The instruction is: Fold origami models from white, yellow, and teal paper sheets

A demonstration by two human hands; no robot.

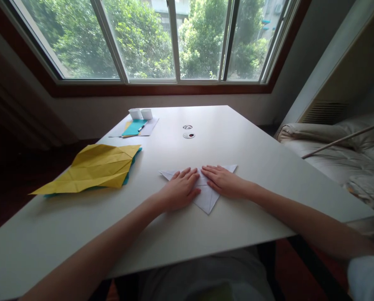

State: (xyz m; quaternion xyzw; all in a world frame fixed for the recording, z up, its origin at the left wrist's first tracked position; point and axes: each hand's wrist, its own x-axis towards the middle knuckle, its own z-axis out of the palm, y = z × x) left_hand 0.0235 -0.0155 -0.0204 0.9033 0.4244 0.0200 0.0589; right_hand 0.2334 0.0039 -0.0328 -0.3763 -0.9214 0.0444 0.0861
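While both hands lay flat, the white folded paper [207, 198] sat under them on the table [237, 138], its tip pointing toward the person. The left hand [179, 190] and right hand [223, 182] pressed down with straight fingers, gripping nothing, equally near.

white folded paper [206, 196], yellow creased sheet [96, 167], white table [237, 133]

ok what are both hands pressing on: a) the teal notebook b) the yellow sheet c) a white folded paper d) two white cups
c, the left hand and right hand lie flat side by side on the white folded paper, while the yellow sheet lies untouched off to the left on the table.
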